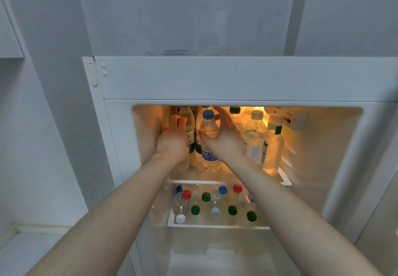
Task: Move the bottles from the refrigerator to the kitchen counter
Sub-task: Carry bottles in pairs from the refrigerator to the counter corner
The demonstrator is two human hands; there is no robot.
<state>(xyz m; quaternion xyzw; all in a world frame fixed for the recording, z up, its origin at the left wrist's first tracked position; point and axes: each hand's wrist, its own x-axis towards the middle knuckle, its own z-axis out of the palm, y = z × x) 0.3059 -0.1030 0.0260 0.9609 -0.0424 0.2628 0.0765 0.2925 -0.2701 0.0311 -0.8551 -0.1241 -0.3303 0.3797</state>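
Right hand (224,138) curls its grip around blue-capped bottle (208,129); left hand (174,140) reaches straight-fingered.

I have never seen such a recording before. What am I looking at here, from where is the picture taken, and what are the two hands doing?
There is no machine here: a person wears a camera on the head, so this single picture looks forward and down along both bare arms into an open refrigerator. On the lit upper shelf stand several water bottles. The right hand has thumb and fingers around the blue-capped bottle, though I cannot tell how firmly it grips. The left hand, fingers straight, reaches beside a green-labelled bottle and holds nothing. On the lower shelf more bottles show red, green, blue and white caps.
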